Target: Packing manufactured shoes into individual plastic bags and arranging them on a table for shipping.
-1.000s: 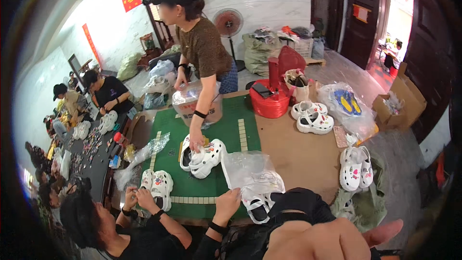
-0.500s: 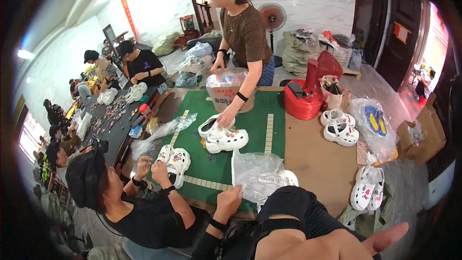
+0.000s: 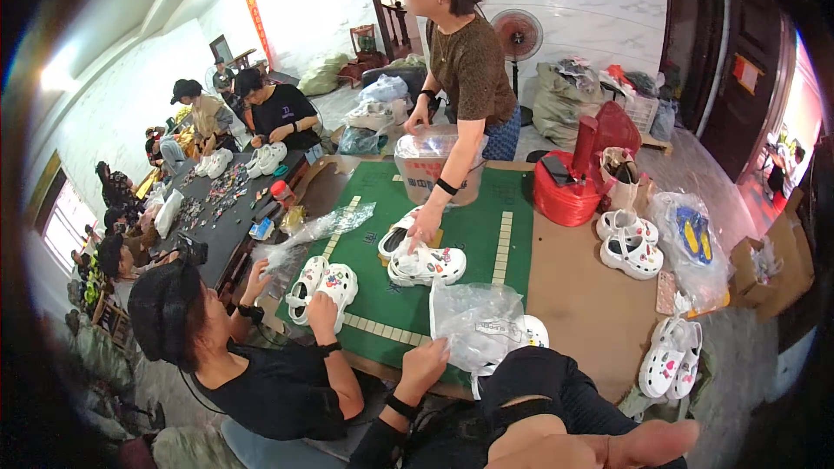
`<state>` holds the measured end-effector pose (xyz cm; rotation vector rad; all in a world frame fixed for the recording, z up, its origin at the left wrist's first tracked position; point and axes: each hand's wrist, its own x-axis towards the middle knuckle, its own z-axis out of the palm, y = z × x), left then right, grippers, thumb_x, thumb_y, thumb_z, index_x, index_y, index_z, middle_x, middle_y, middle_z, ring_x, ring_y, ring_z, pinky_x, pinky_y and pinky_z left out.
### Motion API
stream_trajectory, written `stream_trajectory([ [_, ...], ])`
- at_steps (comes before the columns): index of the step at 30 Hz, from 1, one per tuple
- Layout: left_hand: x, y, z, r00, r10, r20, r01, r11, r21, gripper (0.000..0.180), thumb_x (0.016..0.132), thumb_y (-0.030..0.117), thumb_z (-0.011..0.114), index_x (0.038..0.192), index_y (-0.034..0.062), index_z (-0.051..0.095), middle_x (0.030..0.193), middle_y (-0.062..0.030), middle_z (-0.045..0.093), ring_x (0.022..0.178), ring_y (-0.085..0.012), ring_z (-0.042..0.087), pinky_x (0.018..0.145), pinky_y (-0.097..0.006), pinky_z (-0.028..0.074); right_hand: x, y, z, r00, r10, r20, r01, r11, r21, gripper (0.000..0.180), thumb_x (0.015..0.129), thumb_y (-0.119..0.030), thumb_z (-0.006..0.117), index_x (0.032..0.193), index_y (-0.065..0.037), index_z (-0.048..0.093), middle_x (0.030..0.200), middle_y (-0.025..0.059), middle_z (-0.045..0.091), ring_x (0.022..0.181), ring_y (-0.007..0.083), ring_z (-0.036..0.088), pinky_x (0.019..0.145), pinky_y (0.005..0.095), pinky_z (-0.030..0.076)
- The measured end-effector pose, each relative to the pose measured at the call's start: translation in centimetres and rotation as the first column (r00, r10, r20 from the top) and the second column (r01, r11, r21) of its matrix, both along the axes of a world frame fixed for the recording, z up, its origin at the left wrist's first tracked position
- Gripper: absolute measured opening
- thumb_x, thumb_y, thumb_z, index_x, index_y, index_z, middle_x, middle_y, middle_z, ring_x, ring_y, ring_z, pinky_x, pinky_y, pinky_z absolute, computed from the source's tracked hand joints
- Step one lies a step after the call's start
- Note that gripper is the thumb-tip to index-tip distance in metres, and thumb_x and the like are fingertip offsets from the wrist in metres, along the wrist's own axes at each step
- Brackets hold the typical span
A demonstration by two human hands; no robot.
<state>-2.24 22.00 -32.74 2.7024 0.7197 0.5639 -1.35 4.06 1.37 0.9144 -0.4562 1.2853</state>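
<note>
My left hand (image 3: 426, 365) pinches the edge of a clear plastic bag (image 3: 473, 313) at the near side of the green mat. Behind and under the bag a white clog (image 3: 532, 333) shows in part. Very close at the lower edge is my right hand (image 3: 621, 449), blurred, one finger stretched to the right; its other fingers are hidden. Across the table, a co-worker's hand (image 3: 423, 227) touches a pair of white clogs with colourful charms (image 3: 430, 266). To my left, a seated co-worker's hand (image 3: 323, 313) is at another charmed pair (image 3: 334, 285).
Rows of small pale tiles (image 3: 504, 247) lie on the green mat (image 3: 391, 304). A clear tub (image 3: 434, 165) stands at its far side. Rightward are a red spool of twine (image 3: 565, 200), more white clogs (image 3: 632, 252) and bagged blue-yellow shoes (image 3: 691, 230). More clogs (image 3: 669, 360) sit at the near right.
The whole view has shifted slightly. My right hand has moved left and lower, while my left hand keeps the bag. The seated co-worker's one hand has lowered to the clogs.
</note>
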Motion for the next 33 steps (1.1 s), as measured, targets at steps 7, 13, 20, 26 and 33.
stream_trajectory([
  [7,1.2,-0.4,0.3,0.999,-0.005,-0.049,0.003,0.999,-0.045,0.021,0.077,0.024,0.052,0.092,0.0106,0.057,0.073,-0.0099,0.06,0.063,-0.0307,0.058,0.054,-0.04,0.046,3.2,0.8,-0.2,0.944,0.237,0.228,-0.257,0.964,0.061,0.09,0.072,-0.076,0.026,0.097,0.006,0.052,0.067,0.0089,0.053,0.05,0.0178,0.047,0.047,0.0347,0.04],
  [13,1.6,-0.4,0.9,0.998,-0.015,-0.068,0.012,0.999,-0.047,0.018,0.078,0.024,0.05,0.091,0.0113,0.055,0.072,-0.0094,0.059,0.063,-0.0316,0.058,0.054,-0.041,0.046,2.5,3.3,-1.0,0.93,-0.237,0.282,0.187,0.963,0.192,0.088,0.074,-0.074,0.026,0.099,0.006,0.051,0.079,0.0111,0.053,0.065,0.0217,0.047,0.061,0.0392,0.038],
  [20,1.5,-0.3,0.9,0.999,-0.006,-0.051,0.003,0.999,-0.052,0.017,0.078,0.024,0.051,0.089,0.0115,0.056,0.071,-0.0094,0.06,0.062,-0.0317,0.058,0.053,-0.042,0.046,2.0,1.1,-0.9,0.984,0.098,0.148,-0.115,0.988,0.107,0.082,0.079,-0.068,0.025,0.097,0.007,0.052,0.082,0.0122,0.05,0.068,0.0224,0.039,0.067,0.0358,0.027],
  [26,1.4,-0.3,0.4,0.999,-0.003,-0.052,0.001,0.999,-0.034,0.018,0.079,0.025,0.052,0.089,0.0117,0.056,0.069,-0.0094,0.059,0.061,-0.0314,0.058,0.052,-0.042,0.046,1.9,3.4,-1.6,0.955,-0.217,0.204,0.156,0.947,0.281,0.078,0.08,-0.065,0.029,0.092,0.008,0.054,0.08,0.0118,0.051,0.069,0.0221,0.039,0.07,0.0332,0.025],
  [33,1.2,-0.5,-0.7,1.0,-0.016,-0.007,0.016,0.999,0.028,0.017,0.079,0.026,0.052,0.087,0.012,0.056,0.066,-0.0097,0.058,0.057,-0.0299,0.057,0.049,-0.04,0.045,-0.1,3.4,-0.9,0.965,-0.26,0.035,0.245,0.939,0.24,0.077,0.08,-0.065,0.029,0.092,0.006,0.055,0.074,0.0113,0.052,0.069,0.0225,0.041,0.07,0.0328,0.025],
])
